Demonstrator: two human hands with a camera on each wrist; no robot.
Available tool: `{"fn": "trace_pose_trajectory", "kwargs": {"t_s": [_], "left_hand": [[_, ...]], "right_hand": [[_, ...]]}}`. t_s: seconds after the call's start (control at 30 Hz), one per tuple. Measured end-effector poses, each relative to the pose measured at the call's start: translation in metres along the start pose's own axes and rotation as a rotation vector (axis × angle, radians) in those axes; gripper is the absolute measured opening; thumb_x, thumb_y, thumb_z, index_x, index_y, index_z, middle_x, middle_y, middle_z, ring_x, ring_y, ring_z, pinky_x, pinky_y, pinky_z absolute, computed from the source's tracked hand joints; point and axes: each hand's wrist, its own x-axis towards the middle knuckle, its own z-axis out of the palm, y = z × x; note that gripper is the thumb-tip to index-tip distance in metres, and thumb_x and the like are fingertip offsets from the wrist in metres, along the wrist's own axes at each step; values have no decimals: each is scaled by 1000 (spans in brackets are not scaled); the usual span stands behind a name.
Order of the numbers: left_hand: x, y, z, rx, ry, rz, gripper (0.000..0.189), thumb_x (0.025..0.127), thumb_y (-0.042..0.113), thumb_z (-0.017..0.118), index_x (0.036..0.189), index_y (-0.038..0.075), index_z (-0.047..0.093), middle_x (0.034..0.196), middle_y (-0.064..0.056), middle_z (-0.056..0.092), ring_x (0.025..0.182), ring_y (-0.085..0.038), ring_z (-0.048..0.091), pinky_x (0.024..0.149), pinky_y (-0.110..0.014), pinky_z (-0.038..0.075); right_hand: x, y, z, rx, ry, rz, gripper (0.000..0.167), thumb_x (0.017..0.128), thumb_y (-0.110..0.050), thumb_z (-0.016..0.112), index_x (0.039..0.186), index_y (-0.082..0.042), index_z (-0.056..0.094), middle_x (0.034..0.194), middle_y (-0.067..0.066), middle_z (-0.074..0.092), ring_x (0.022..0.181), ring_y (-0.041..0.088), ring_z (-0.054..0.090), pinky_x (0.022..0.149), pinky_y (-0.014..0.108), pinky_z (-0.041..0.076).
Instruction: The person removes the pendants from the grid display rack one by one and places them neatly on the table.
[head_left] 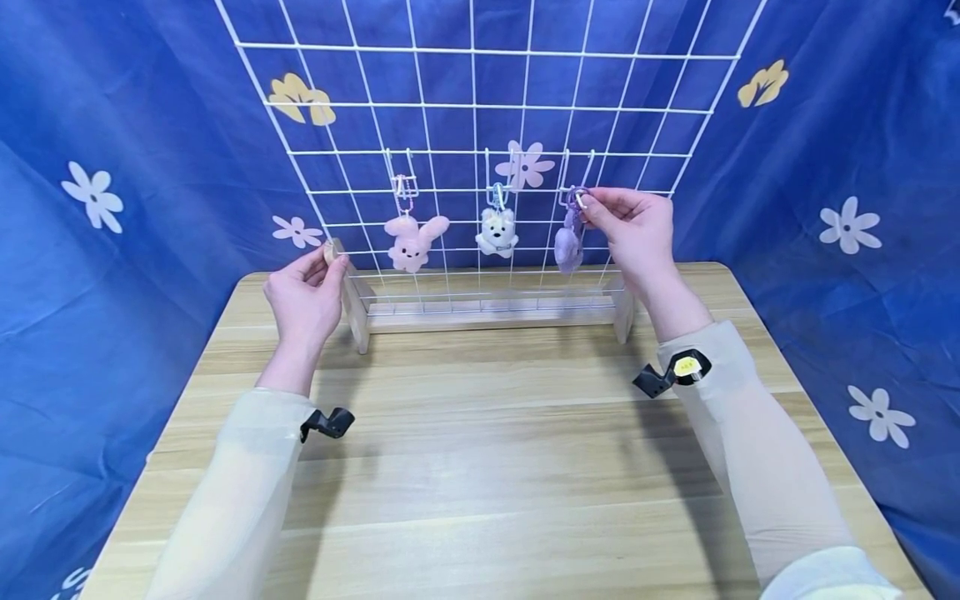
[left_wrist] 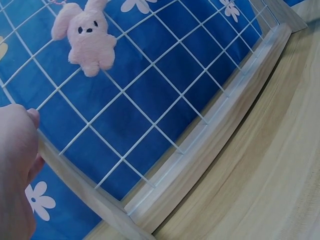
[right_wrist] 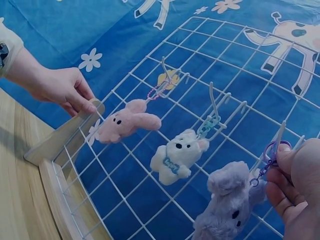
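My left hand [head_left: 303,296] pinches the top of the left wooden side post [head_left: 356,310] of a stand holding a white wire grid [head_left: 472,107]. At the right hook [right_wrist: 281,131], my right hand [head_left: 633,229] pinches the purple ring [right_wrist: 270,150] of a purple plush keychain [right_wrist: 227,205]. The ring encircles the hook's tip in the right wrist view, and the plush dangles by a short purple chain. A pink bunny plush keychain [head_left: 411,246] hangs from the left hook. From the middle hook hangs a white bear plush keychain [head_left: 497,233] with a teal chain.
The stand's wooden base bar [head_left: 487,318] runs along the back of the wood-grain table [head_left: 480,467]. Behind and beside it hangs a blue curtain [head_left: 847,275] with flower prints. A black camera mount [head_left: 326,423] sits on the left wrist, another [head_left: 667,375] on the right.
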Motion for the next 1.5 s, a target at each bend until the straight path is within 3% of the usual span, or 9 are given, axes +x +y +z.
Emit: {"fn": "trace_pose_trajectory", "kwargs": {"t_s": [0.33,0.53,0.73,1.0,1.5], "left_hand": [[0,-1,1,-7,-3,4,37,96,30,81,126,8,78,116,-13,77,104,-12,75,91,-19,61],[0,-2,2,-8,0,8,36,96,30,82,125,10,78,116,-13,78,104,-12,76,90,-18,61],[1,-2,2,-19,1,9,35,96,29,82,124,9,79,115,-13,78,103,-13,76,89,-19,61],[2,-3,2,-18,13,13,33,96,28,82,124,9,79,114,-13,78,103,-13,76,89,-19,61],[2,-4,3,-15,8,32,34,97,27,81,124,7,78,114,-15,77,103,-11,76,89,-19,61]], "right_hand": [[-4,-6,-2,4,-3,7,15,93,10,76,107,14,76,94,9,80,78,16,75,79,25,66],[-8,-10,-3,-17,-10,-10,10,93,8,77,103,7,80,93,10,80,75,17,74,78,26,66],[-13,-15,-3,-26,-20,-12,14,92,5,79,106,10,79,92,12,80,74,18,75,79,26,66],[-17,-19,-3,-13,-31,-9,9,92,5,80,101,3,82,92,11,80,75,18,75,78,26,66],[-25,-23,-5,-11,-42,-4,16,92,6,79,106,14,76,91,11,80,75,17,74,77,26,66]]}}
